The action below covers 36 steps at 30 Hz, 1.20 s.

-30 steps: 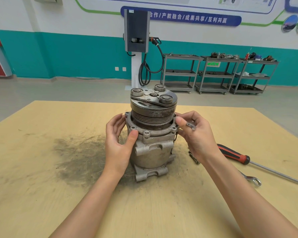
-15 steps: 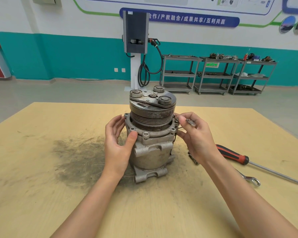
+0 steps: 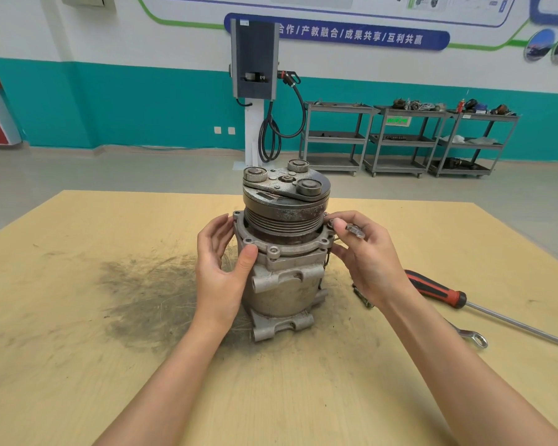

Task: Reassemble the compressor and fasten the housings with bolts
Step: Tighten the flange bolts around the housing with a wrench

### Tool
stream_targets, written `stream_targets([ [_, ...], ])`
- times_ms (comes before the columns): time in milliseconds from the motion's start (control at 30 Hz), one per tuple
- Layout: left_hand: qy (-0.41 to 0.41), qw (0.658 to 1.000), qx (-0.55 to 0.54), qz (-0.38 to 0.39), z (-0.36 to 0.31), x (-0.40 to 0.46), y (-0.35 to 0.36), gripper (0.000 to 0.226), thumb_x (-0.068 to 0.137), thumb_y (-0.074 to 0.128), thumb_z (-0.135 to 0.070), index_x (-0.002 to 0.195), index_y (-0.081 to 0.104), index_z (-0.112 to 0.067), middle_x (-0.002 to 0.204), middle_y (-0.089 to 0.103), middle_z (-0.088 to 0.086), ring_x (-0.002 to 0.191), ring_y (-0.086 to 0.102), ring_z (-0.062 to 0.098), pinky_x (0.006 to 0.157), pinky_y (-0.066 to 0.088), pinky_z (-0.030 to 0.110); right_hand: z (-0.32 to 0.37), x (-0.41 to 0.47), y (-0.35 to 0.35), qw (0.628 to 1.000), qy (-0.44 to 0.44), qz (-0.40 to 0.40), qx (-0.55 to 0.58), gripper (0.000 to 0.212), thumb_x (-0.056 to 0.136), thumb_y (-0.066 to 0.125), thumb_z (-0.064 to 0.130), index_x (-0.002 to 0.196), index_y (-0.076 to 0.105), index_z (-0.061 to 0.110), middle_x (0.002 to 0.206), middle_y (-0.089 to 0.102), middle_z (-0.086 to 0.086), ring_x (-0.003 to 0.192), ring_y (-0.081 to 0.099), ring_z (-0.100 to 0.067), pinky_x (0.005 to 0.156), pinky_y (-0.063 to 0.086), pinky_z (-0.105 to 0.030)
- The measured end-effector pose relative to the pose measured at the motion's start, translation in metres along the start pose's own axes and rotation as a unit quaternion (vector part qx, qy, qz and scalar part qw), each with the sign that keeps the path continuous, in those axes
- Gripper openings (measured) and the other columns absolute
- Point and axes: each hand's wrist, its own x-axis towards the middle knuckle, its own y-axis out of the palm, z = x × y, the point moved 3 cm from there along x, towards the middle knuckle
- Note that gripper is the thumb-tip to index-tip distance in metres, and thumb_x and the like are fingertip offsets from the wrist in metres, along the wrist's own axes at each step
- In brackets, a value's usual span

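Two bare hands steady an upright car air-conditioning compressor point(image 3: 284, 252) in the middle of a yellowish wooden table point(image 3: 78, 349)

The compressor stands on its rear end with the grooved pulley and clutch plate point(image 3: 285, 188) on top. The left hand point(image 3: 221, 268) cups its left side, fingers relaxed and fairly straight, thumb pressed on the flange rim. The right hand point(image 3: 364, 255) is at the flange's right edge, thumb and forefinger pinching a small bolt point(image 3: 331, 223), while the other fingers curl round a small metal wrench point(image 3: 355, 230). A dark grease smear point(image 3: 149, 291) stains the table to the left. To the right lie a red-and-black handled screwdriver point(image 3: 438, 292) and a ring spanner point(image 3: 474, 338). Grey shelf carts point(image 3: 406, 140) stand by the far teal wall
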Motion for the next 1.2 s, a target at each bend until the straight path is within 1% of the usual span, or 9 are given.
stream_targets([
  [67, -0.001, 1.000, 0.002, 0.000, 0.0004, 0.0003, 0.0000, 0.067, 0.073, 0.073, -0.057, 0.127, 0.044, -0.029, 0.134, 0.054, -0.009, 0.130, 0.051, 0.006, 0.111, 0.039, 0.025, 0.0001, 0.0001, 0.0006, 1.000, -0.002, -0.004, -0.005, 0.013, 0.096, 0.053, 0.001, 0.089, 0.063, 0.007, 0.100, 0.070, -0.010, 0.093, 0.066, -0.022, 0.089, 0.053, -0.044],
  [200, -0.005, 1.000, -0.002, -0.001, -0.0005, 0.0003, 0.0000, 0.075, 0.069, 0.073, -0.069, 0.127, 0.044, -0.030, 0.134, 0.054, -0.010, 0.129, 0.051, 0.005, 0.108, 0.040, 0.020, -0.0014, 0.0026, -0.0006, 0.999, 0.008, -0.038, -0.003, 0.009, 0.088, 0.064, 0.004, 0.084, 0.058, 0.009, 0.117, 0.066, -0.019, 0.109, 0.065, -0.029, 0.095, 0.052, -0.051],
  [400, -0.004, 1.000, 0.005, -0.001, 0.0013, 0.0005, -0.0007, 0.062, 0.075, 0.070, -0.051, 0.128, 0.044, -0.029, 0.134, 0.054, -0.010, 0.130, 0.051, 0.006, 0.110, 0.039, 0.022, -0.0004, 0.0013, -0.0021, 1.000, 0.003, 0.008, 0.004, 0.009, 0.088, 0.061, 0.015, 0.093, 0.064, 0.008, 0.113, 0.068, -0.012, 0.104, 0.065, -0.023, 0.088, 0.054, -0.042],
  [567, -0.007, 1.000, 0.005, -0.001, 0.0004, -0.0002, -0.0006, 0.065, 0.075, 0.069, -0.049, 0.130, 0.044, -0.025, 0.134, 0.054, -0.009, 0.130, 0.051, 0.006, 0.110, 0.039, 0.023, -0.0020, 0.0031, -0.0006, 0.999, 0.017, -0.038, -0.002, 0.011, 0.087, 0.065, 0.004, 0.083, 0.057, 0.009, 0.117, 0.067, -0.015, 0.104, 0.068, -0.024, 0.091, 0.054, -0.048],
  [700, -0.007, 1.000, 0.009, -0.001, -0.0008, -0.0013, -0.0003, 0.070, 0.075, 0.068, -0.048, 0.133, 0.042, -0.018, 0.135, 0.053, -0.007, 0.130, 0.051, 0.006, 0.111, 0.039, 0.025, 0.0005, 0.0011, -0.0004, 0.999, 0.013, -0.029, 0.028, 0.012, 0.080, 0.066, 0.019, 0.085, 0.060, 0.009, 0.106, 0.067, -0.013, 0.096, 0.065, -0.021, 0.088, 0.052, -0.047],
  [800, -0.008, 1.000, 0.010, -0.001, -0.0017, -0.0010, 0.0005, 0.070, 0.074, 0.068, -0.048, 0.132, 0.042, -0.019, 0.135, 0.053, -0.007, 0.130, 0.051, 0.006, 0.111, 0.039, 0.024, 0.0022, -0.0005, 0.0006, 1.000, 0.014, -0.017, 0.021, 0.008, 0.083, 0.063, 0.019, 0.083, 0.063, 0.011, 0.098, 0.068, -0.011, 0.093, 0.063, -0.021, 0.090, 0.051, -0.050],
  [1000, -0.009, 1.000, 0.013, 0.000, -0.0009, -0.0009, -0.0001, 0.066, 0.076, 0.069, -0.049, 0.131, 0.043, -0.024, 0.136, 0.054, -0.008, 0.130, 0.051, 0.006, 0.112, 0.039, 0.025, 0.0009, 0.0025, -0.0002, 0.998, 0.029, -0.053, 0.001, 0.011, 0.088, 0.065, 0.004, 0.083, 0.057, 0.010, 0.117, 0.067, -0.017, 0.106, 0.066, -0.029, 0.093, 0.053, -0.051],
  [1100, -0.007, 1.000, 0.014, 0.000, -0.0002, -0.0007, -0.0004, 0.067, 0.076, 0.069, -0.049, 0.132, 0.043, -0.023, 0.136, 0.054, -0.008, 0.131, 0.050, 0.007, 0.112, 0.039, 0.026, 0.0016, 0.0011, -0.0007, 0.999, 0.021, -0.038, 0.009, 0.002, 0.087, 0.064, 0.010, 0.087, 0.062, 0.009, 0.111, 0.069, -0.013, 0.101, 0.065, -0.025, 0.090, 0.054, -0.047],
  [1200, -0.008, 1.000, 0.013, -0.001, 0.0005, -0.0007, -0.0006, 0.068, 0.076, 0.069, -0.049, 0.132, 0.043, -0.022, 0.137, 0.054, -0.007, 0.131, 0.050, 0.008, 0.112, 0.039, 0.026, 0.0035, -0.0009, 0.0004, 1.000, 0.017, -0.018, 0.013, 0.013, 0.083, 0.063, 0.018, 0.090, 0.064, 0.007, 0.101, 0.068, -0.012, 0.096, 0.062, -0.023, 0.090, 0.051, -0.047],
])
